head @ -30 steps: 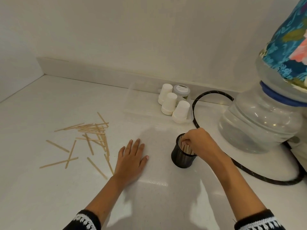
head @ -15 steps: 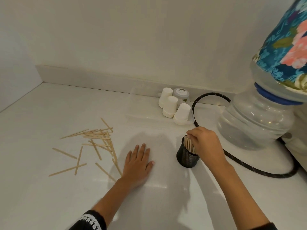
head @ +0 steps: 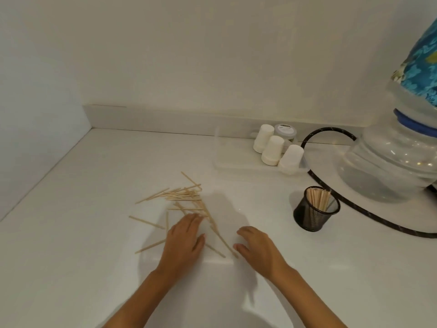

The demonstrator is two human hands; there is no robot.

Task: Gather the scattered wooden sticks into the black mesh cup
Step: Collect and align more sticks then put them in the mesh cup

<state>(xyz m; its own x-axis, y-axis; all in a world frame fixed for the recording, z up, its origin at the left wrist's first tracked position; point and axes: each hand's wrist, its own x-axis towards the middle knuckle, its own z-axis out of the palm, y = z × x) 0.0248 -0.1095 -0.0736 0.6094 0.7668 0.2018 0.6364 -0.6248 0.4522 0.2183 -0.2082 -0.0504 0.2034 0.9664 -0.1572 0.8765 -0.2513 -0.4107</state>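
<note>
Left hand (head: pixel 185 242) lies palm down on the white worktop (head: pixel 94 233), fingers spread flat over the near edge of the scattered wooden sticks (head: pixel 186 200); its grip is loose and unclosed, nothing pinched. Likely it pins or rakes the sticks toward the middle so they bunch for one pick-up. Right hand (head: pixel 256 247) sits just right of the pile, fingers curled but apart, thumb near the tip of one long stick; grip empty, seemingly set to scoop from the opposite side.

Sticks: one dense crossed heap above the left fingertips, several strays to the left and toward the camera, all lying flat. Black mesh cup (head: pixel 315 210) stands upright, well right of the pile, already carrying a bundle of sticks leaning against its far wall. Judged roughly half done.

Behind: clear tray (head: pixel 233 162) with upturned paper cups (head: pixel 274 150), a black hose (head: pixel 354 209), a water jug (head: pixel 390 166) cut off at the frame edge.

Sticks under the left palm cannot be counted. Hands are blurred; contact of the right thumb with the stick is unclear.
</note>
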